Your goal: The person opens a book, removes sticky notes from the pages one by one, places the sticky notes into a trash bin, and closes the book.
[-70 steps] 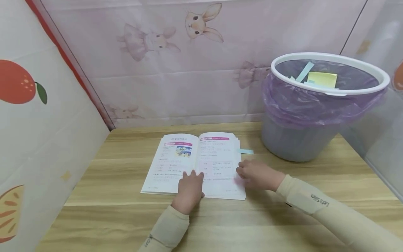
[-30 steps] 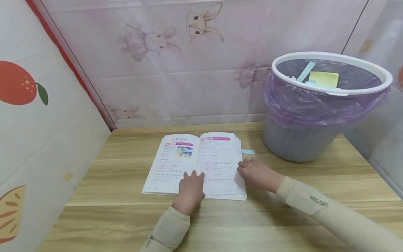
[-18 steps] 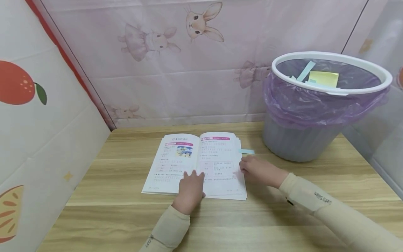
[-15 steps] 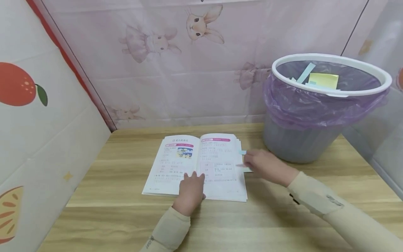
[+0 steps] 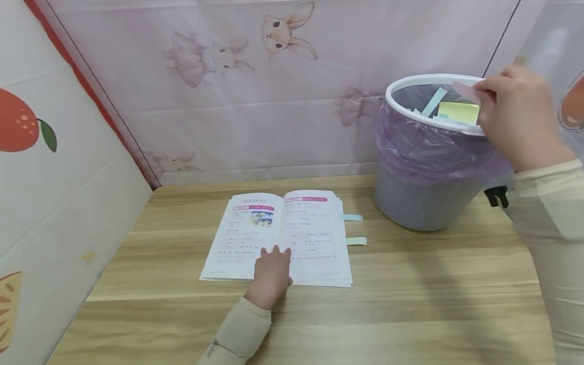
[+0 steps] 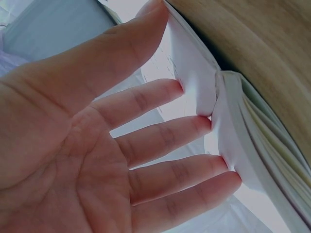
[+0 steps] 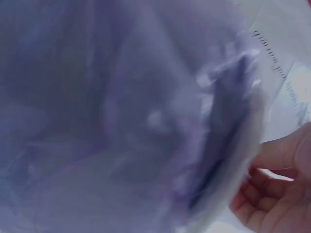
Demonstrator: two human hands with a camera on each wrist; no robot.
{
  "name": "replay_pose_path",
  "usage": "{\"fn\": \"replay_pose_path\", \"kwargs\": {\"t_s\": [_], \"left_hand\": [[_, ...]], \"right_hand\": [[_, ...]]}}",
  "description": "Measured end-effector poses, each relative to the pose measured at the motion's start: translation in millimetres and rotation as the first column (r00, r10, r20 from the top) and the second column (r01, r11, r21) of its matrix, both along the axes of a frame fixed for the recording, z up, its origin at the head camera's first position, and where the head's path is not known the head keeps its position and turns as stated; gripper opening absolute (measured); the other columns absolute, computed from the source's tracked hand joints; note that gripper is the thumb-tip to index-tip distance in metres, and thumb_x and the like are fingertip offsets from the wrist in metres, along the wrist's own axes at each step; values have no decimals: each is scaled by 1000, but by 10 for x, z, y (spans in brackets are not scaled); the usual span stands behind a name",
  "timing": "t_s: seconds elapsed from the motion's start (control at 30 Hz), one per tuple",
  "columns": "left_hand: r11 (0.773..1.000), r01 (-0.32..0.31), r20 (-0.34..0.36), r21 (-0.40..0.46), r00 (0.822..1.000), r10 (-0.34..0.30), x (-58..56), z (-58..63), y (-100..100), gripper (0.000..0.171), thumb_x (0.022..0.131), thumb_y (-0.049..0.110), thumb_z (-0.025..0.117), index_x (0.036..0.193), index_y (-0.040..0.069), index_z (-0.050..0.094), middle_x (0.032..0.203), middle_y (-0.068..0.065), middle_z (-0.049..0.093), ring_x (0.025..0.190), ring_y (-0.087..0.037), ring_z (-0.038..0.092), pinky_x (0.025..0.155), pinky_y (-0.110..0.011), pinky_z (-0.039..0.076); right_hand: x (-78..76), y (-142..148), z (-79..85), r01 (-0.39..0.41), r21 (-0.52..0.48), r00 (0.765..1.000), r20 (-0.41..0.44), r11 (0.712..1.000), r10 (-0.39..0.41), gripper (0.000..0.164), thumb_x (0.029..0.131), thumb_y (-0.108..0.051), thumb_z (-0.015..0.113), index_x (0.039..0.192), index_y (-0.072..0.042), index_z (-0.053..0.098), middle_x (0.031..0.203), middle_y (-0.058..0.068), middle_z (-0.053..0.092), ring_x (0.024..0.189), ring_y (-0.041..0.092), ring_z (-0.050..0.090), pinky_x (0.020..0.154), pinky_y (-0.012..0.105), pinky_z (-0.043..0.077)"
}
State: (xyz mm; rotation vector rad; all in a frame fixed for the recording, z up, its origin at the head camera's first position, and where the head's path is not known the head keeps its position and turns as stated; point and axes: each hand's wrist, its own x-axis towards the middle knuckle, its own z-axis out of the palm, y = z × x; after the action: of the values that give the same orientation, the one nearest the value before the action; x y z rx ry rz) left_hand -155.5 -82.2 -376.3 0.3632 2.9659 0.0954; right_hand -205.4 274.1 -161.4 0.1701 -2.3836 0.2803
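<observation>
An open workbook (image 5: 315, 268) lies on the wooden table with its pages spread. My left hand (image 5: 271, 276) presses near its lower spine; in the left wrist view the straight fingers (image 6: 165, 174) touch the pages. A blue sticky tab (image 5: 352, 217) and a pale green one (image 5: 357, 241) stick out from the book's right edge. High at the right, my right hand (image 5: 520, 116) pinches a pink sticky tab (image 5: 464, 92) over the mouth of the trash can (image 5: 410, 197). In the right wrist view its curled fingers show beside the can's rim, and the tab is hidden.
The grey trash can has a white rim (image 5: 397, 104) and a purple liner (image 5: 410, 152). Inside it lie a yellow sticky note (image 5: 458, 112) and several blue strips (image 5: 433, 102). Patterned sheeting (image 5: 228, 137) stands behind and beside the table (image 5: 319, 324).
My right hand has pulled the pink tab off the book's right edge and carried it up and right to the trash can. The green tab now shows. My left hand has stayed on the book.
</observation>
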Motion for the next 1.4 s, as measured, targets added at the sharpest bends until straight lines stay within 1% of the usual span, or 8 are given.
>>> {"fn": "replay_pose_path", "kwargs": {"t_s": [0.27,0.37,0.47,0.57,0.63,0.73,1.2,1.4], "left_hand": [[1000,17,-2,8,1000,-17,16,-13,19,60,72,20,84,125,5,61,114,-21,61,105,-44,56,75,-47,53],[1000,27,-23,-2,999,-27,19,-9,25,59,71,21,85,124,6,61,111,-20,61,104,-43,57,73,-46,53],[1000,24,-35,-6,999,-25,7,19,25,60,71,21,85,124,6,61,111,-21,61,104,-44,57,73,-46,54],[1000,21,-28,6,999,-21,-1,44,12,60,72,21,84,125,5,61,112,-21,61,104,-44,57,74,-46,53],[999,24,-14,25,1000,-23,-3,51,-6,59,73,21,84,125,4,61,113,-22,61,102,-43,57,73,-46,53],[997,35,29,76,999,-37,-13,42,-46,58,76,23,81,126,3,59,118,-24,59,107,-48,55,78,-50,53],[982,10,190,191,981,-47,-67,99,-126,73,81,27,78,139,-1,45,141,-28,45,129,-52,39,103,-58,36],[974,95,95,207,989,-117,231,377,17,72,88,32,69,144,-2,38,148,-26,35,136,-44,34,103,-54,38]], "right_hand": [[212,-129,-126,-76,-155,997,9,985,79,29,94,-4,53,116,14,60,108,30,56,105,43,48,94,48,35],[472,-390,-338,-286,-336,953,-4,897,302,23,94,-6,58,113,4,67,104,6,67,100,19,59,90,22,41],[520,-631,-708,-416,-570,801,140,708,583,22,96,-7,56,114,3,66,104,-1,70,95,4,63,84,14,47],[341,-828,-1188,-279,-773,563,349,570,749,31,100,-7,48,121,13,55,114,22,64,104,23,64,90,27,51],[199,-935,-1493,-107,-835,437,449,540,780,37,100,-8,45,126,18,47,119,31,58,108,33,61,94,35,49],[52,-1046,-1859,124,-847,355,524,517,774,42,100,-9,42,130,21,39,118,31,54,107,34,58,99,40,46],[-41,-1271,-2269,284,-794,449,606,538,657,30,98,-15,54,115,9,55,103,10,57,92,18,56,88,34,49],[21,-1317,-2296,244,-829,474,555,503,684,16,98,-14,53,91,0,54,99,10,59,88,18,57,88,38,49]]}}
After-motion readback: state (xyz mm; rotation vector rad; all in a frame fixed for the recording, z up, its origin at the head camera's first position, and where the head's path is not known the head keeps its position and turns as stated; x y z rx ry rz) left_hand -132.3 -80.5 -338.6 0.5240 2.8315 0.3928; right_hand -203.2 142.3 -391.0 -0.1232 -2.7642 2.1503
